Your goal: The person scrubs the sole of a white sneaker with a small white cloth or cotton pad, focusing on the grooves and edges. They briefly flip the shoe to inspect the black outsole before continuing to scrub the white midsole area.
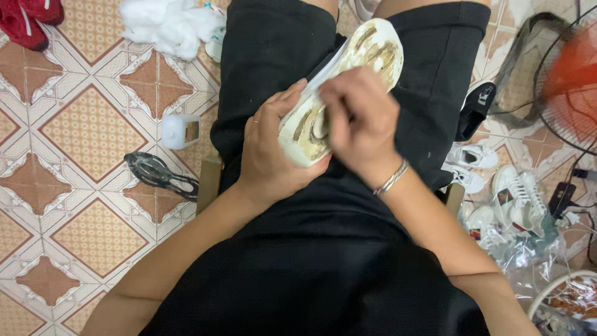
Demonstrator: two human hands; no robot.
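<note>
Shoe (339,93) lies sole-up across the person's lap, on the black shorts (273,50), toe pointing away from the body. The sole is off-white with brown-yellow grime or glue patches.

Left hand (270,146) cups the heel end from below, fingers wrapped on the shoe's edge, thumb along the rim; it is clamped on the shoe. Right hand (360,121) sits on top of the sole near mid-length, fingers curled and pressed together; it is motion-blurred. Whether it pinches a cloth or small tool can't be told.

Step in hand, as a judgement: rubbing or scrubbing the sole, heel half under work, toe half still stained. The next move likely calls for a steady left-hand brace and shifting the right hand toward the toe patch.

Containers, relative to the shoe:
- White plastic jug (179,130) on the tiled floor to its left, capped; contents not visible.
- Clear plastic bag (528,255) to the lower right, with white sneakers (519,199) lying on or just beside it; what is inside is unclear.
- White basin rim (553,289) at the far lower right; contents cannot be told.

Also: white cloth heap (171,25) upper left, fan (569,81) far right.
</note>
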